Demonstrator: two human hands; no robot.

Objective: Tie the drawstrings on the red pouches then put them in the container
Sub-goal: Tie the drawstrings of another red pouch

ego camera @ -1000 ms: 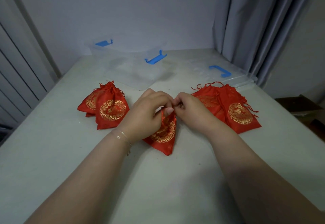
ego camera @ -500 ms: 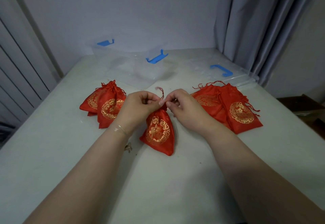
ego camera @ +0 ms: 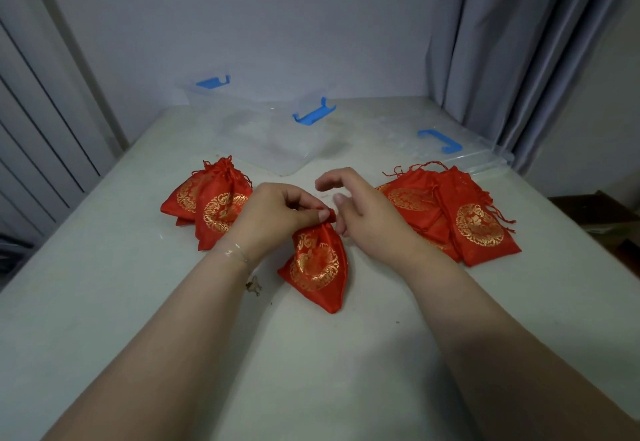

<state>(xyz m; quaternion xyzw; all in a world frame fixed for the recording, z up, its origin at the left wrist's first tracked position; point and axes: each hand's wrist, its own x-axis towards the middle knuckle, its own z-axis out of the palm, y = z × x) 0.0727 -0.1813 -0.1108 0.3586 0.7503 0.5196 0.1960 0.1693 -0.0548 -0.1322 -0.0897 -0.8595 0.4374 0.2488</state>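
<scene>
A red pouch with a gold emblem (ego camera: pixel 317 264) lies at the table's middle, its neck gathered. My left hand (ego camera: pixel 277 217) pinches that neck between thumb and fingers. My right hand (ego camera: pixel 360 208) hovers just right of the neck, fingers loosely curved, and I cannot see a string in it. A pile of red pouches with cinched necks (ego camera: pixel 211 205) lies to the left. Another pile of red pouches (ego camera: pixel 460 219) with loose strings lies to the right. The clear container with blue latches (ego camera: pixel 277 136) stands behind, with no pouch visible inside.
The container's clear lid with a blue latch (ego camera: pixel 446 150) lies at the back right by the grey curtain (ego camera: pixel 519 42). A small metal charm (ego camera: pixel 253 286) hangs from the bracelet on my left wrist. The white table (ego camera: pixel 104 285) ends at the right near a dark box (ego camera: pixel 602 212).
The pouch's neck has been drawn tight. My right hand has come off the neck and opened, lifting slightly right. My left hand keeps its pinch.
</scene>
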